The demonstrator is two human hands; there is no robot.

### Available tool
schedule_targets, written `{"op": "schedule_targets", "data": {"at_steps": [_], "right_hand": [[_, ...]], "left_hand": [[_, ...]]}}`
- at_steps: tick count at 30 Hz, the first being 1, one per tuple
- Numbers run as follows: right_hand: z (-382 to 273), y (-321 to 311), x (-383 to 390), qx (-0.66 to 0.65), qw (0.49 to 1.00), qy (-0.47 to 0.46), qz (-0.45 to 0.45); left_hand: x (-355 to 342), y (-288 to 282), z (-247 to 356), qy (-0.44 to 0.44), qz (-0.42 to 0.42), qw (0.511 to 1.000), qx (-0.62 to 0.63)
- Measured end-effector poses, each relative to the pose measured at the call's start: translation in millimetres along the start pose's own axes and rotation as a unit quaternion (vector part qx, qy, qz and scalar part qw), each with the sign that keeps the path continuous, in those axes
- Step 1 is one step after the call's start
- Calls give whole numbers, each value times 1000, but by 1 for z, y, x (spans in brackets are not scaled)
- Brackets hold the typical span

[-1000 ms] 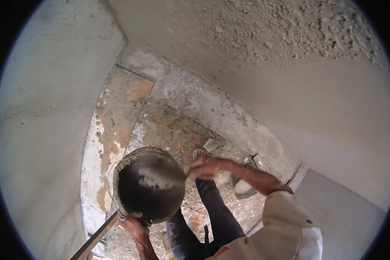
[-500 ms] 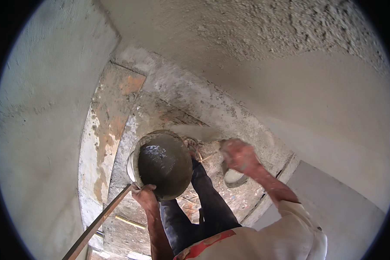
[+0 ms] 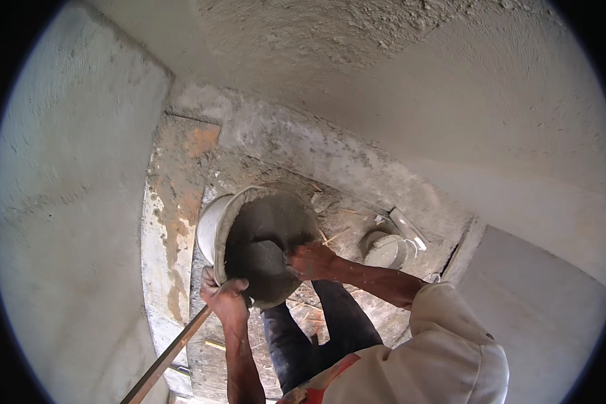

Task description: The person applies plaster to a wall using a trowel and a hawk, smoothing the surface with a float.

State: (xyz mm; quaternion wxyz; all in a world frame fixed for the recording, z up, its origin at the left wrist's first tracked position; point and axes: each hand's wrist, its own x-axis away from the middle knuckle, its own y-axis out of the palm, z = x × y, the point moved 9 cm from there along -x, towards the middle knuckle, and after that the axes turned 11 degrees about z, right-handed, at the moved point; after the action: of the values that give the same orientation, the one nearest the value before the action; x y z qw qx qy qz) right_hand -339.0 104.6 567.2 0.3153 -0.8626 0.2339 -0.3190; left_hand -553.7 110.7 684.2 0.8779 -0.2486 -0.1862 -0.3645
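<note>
A white bucket, tilted and crusted with mortar around its rim, hangs before my legs. My left hand is closed on its near rim, thumb over the edge. Wet grey mortar coats the inside. Down in the bucket's mouth, my right hand is closed in a fist around the handle of a trowel, the grip hidden by my fingers. The trowel blade lies against the mortar, smeared grey and hard to tell from it.
A wooden pole slants up to just below my left hand. On the littered floor stand a smaller mortar-stained bucket and a pale block. A stained board lies along the left wall. Plastered walls close in on both sides.
My right hand has swung left and down with the trowel, from beside the bucket into its mouth. The bucket, in my left hand, now sits slightly further right in view.
</note>
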Motion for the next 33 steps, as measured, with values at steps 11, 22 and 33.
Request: {"op": "schedule_targets", "data": {"at_steps": [11,22,33], "right_hand": [[232,-50,11,-424,848,282,-145],[129,-244,177,25,934,106,340],[15,-61,143,62,992,86,66]], "left_hand": [[-8,-1,-137,-134,110,982,74],[35,-17,-132,-144,115,983,24],[139,20,2,12,-36,998,50]]}}
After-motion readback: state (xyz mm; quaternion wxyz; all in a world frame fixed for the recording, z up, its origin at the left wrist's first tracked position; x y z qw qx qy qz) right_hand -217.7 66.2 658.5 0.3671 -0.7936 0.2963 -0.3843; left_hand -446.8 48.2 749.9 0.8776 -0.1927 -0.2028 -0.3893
